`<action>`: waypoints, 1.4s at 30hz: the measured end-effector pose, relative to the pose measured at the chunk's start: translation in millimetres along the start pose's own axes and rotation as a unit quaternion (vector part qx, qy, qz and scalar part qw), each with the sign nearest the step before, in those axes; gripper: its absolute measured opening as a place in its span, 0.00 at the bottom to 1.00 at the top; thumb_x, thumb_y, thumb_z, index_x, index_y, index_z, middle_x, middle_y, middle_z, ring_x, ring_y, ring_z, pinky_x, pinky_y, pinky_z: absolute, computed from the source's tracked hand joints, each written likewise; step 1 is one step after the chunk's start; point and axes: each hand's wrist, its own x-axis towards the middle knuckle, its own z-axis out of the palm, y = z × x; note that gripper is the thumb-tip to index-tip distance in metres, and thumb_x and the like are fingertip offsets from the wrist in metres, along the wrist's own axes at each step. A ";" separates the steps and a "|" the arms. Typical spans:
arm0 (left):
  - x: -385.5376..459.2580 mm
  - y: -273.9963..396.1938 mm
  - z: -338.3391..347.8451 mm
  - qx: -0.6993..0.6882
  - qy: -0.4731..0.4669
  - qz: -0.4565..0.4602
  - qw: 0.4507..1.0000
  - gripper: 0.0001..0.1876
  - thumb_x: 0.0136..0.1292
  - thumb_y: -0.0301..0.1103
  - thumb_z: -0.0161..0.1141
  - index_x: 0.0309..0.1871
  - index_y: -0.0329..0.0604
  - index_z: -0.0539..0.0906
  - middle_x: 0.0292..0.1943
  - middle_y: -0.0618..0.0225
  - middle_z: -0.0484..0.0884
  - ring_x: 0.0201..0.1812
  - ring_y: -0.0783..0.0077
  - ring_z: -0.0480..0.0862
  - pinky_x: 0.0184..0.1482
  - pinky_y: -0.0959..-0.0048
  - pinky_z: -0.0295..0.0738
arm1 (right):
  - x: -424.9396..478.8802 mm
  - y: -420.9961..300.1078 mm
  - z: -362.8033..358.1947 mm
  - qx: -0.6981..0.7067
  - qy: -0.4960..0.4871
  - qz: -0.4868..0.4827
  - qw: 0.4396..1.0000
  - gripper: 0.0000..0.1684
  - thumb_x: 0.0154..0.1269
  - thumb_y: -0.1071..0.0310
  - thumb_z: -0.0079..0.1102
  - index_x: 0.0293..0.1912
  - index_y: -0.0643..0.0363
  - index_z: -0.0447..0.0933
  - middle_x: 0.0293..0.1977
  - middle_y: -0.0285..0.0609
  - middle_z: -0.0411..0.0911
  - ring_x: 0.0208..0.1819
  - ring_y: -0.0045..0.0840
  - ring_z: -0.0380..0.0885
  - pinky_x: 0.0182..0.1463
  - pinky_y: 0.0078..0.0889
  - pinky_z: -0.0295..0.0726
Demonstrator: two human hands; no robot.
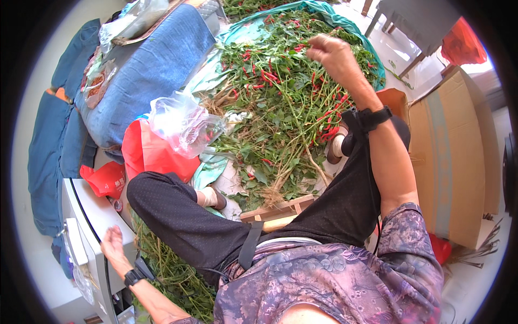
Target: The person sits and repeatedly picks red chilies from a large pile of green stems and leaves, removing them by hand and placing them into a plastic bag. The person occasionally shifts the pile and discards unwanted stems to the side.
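A wide heap of uprooted chilli plants [267, 117] with red chillies [270, 76] lies before me on green sheeting. Over the far right part of it my right hand [330, 50] is held with fingers bent and thumb apart; nothing shows in it. Red chillies are just left of its fingertips. Down at the lower left, my left hand [113, 241] is beside the edge of a white cabinet [93, 202], fingers loosely curled and nothing visible in them. Below that hand is a second pile of green stalks [174, 263]. Pale roots [275, 196] point towards me.
A red bag [151, 152] and a clear plastic bag [184, 125] stand left of the heap. Beyond them is a blue-covered sofa [149, 77]. A large cardboard box [445, 158] flanks my right side. A small wooden frame [279, 206] lies between my legs.
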 end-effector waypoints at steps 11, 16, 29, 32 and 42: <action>-156.2 10.4 444.2 0.291 -0.474 0.052 0.829 0.10 0.63 0.31 0.56 0.42 0.34 0.80 0.35 0.59 0.83 0.32 0.72 0.84 0.34 0.77 0.79 | -8.9 -16.3 -60.1 0.337 0.175 0.143 0.914 0.16 0.60 0.72 0.55 0.47 0.70 0.69 0.32 0.41 0.78 0.31 0.20 0.77 0.33 0.19 0.77; -173.4 -154.9 552.9 0.306 -0.612 -0.068 0.726 0.10 0.61 0.32 0.58 0.40 0.33 0.79 0.30 0.59 0.83 0.27 0.70 0.84 0.30 0.75 0.82 | -24.3 -16.6 -85.5 0.372 0.234 0.154 0.885 0.16 0.62 0.75 0.53 0.49 0.70 0.67 0.34 0.43 0.78 0.31 0.21 0.78 0.33 0.19 0.78; -221.0 -389.1 631.9 0.358 -0.451 -0.147 0.805 0.12 0.54 0.25 0.63 0.31 0.40 0.68 0.22 0.68 0.74 0.20 0.75 0.74 0.22 0.76 0.72 | -48.1 -13.4 -114.3 0.391 0.312 0.155 0.852 0.14 0.62 0.78 0.53 0.47 0.71 0.67 0.33 0.48 0.77 0.30 0.22 0.78 0.31 0.16 0.78; -214.8 -395.5 633.6 0.287 -0.465 -0.244 0.801 0.09 0.58 0.27 0.60 0.26 0.38 0.71 0.21 0.67 0.77 0.22 0.71 0.79 0.26 0.74 0.76 | -47.8 -11.3 -110.6 0.377 0.302 0.132 0.866 0.15 0.62 0.78 0.53 0.48 0.73 0.66 0.34 0.50 0.77 0.30 0.24 0.78 0.31 0.16 0.78; -199.9 -422.8 633.4 0.252 -0.399 -0.227 0.852 0.09 0.50 0.23 0.65 0.29 0.41 0.73 0.22 0.69 0.68 0.27 0.71 0.68 0.32 0.62 0.68 | -47.3 -30.0 -105.8 0.452 0.276 0.149 0.835 0.18 0.63 0.78 0.51 0.51 0.75 0.63 0.34 0.53 0.76 0.30 0.25 0.78 0.31 0.17 0.78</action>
